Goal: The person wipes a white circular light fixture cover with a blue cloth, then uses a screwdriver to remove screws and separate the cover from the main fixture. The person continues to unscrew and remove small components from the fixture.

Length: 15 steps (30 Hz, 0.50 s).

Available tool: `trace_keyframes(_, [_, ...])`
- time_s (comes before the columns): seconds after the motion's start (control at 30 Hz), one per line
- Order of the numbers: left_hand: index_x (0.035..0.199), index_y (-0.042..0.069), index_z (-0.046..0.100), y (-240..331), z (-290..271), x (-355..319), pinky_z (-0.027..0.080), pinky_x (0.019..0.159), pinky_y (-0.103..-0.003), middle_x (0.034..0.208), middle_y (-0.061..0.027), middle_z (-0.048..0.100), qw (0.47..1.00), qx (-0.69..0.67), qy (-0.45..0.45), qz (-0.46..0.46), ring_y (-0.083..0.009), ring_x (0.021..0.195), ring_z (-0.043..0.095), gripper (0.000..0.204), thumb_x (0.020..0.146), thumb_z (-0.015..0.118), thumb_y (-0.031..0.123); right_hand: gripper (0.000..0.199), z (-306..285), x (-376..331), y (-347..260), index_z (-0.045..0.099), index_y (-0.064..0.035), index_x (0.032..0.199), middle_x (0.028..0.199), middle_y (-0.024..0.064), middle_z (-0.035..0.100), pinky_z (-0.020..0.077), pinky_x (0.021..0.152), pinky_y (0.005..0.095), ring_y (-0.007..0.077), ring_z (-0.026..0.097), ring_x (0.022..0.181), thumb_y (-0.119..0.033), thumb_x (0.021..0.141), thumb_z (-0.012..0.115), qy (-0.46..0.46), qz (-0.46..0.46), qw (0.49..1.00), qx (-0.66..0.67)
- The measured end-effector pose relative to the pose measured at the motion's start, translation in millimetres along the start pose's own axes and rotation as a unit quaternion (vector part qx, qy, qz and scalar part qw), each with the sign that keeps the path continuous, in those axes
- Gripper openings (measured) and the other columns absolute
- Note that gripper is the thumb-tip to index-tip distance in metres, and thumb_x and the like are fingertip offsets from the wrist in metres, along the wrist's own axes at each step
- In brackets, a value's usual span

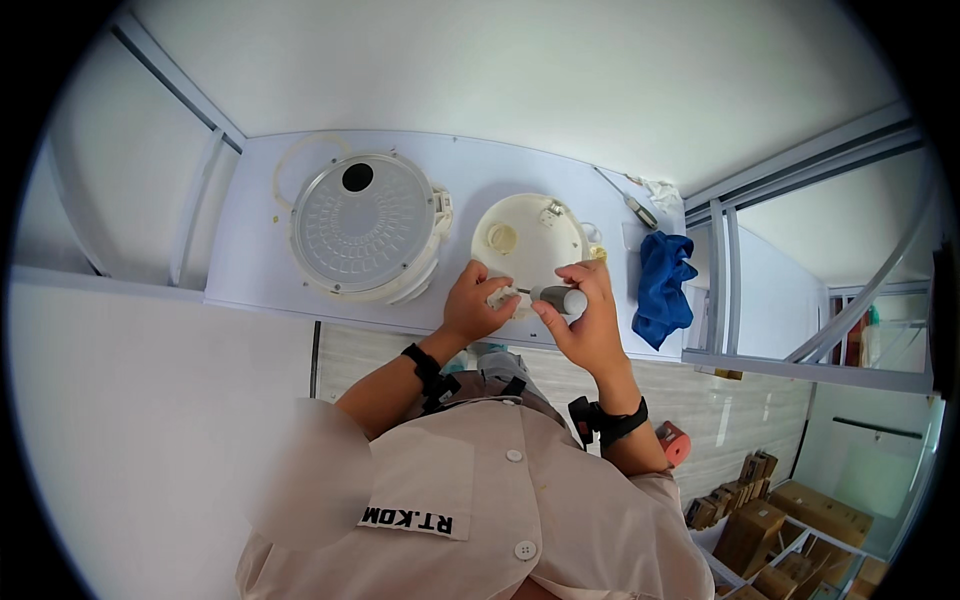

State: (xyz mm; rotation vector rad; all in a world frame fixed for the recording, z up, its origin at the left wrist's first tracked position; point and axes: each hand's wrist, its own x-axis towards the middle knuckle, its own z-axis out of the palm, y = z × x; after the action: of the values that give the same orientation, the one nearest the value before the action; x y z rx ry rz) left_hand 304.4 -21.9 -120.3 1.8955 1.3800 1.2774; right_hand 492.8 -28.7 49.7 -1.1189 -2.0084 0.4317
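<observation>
My left hand (474, 306) pinches a white part (502, 298), fingers narrow, at the lid's (543, 252) seven o'clock. My right hand (592, 327) holds a screwdriver (558, 299), shaft toward nine; contact I cannot tell. From the lid, the pot (365, 245) sits at nine, the cloth (664, 290) past three.

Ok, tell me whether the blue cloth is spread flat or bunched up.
Bunched up: the blue cloth lies in a rumpled heap, creases showing all over.
</observation>
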Motion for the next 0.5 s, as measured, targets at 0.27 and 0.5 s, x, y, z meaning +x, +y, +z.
trace_keyframes(0.27, [0.103, 0.011, 0.081, 0.0, 0.9, 0.4, 0.049, 0.065, -0.035, 0.094, -0.0071, 0.05, 1.0, -0.009, -0.006, -0.005, -0.0235, 0.078, 0.055, 0.033, 0.074, 0.09, 0.025, 0.06, -7.0, -1.9, -15.5, 0.063, -0.0051, 0.134, 0.098, 0.0128, 0.066, 0.0563, 0.067, 0.0376, 0.0307, 0.069, 0.079, -0.02, 0.083, 0.09, -0.047, -0.019, 0.995, -0.083])
trace_keyframes(0.5, [0.1, 0.01, 0.08, -2.4, 2.8, 0.2, 0.05, 0.065, -0.037, 0.091, -0.0059, 0.051, 1.0, -0.001, -0.004, -0.001, -0.0239, 0.077, 0.057, 0.031, 0.074, 0.089, 0.025, 0.032, -10.2, 2.4, -62.0, 0.065, -0.0083, 0.102, 0.081, 0.0114, 0.067, 0.0517, 0.053, 0.0385, 0.0295, 0.071, 0.069, -0.035, 0.093, 0.079, -0.084, 0.171, 0.935, -0.298])
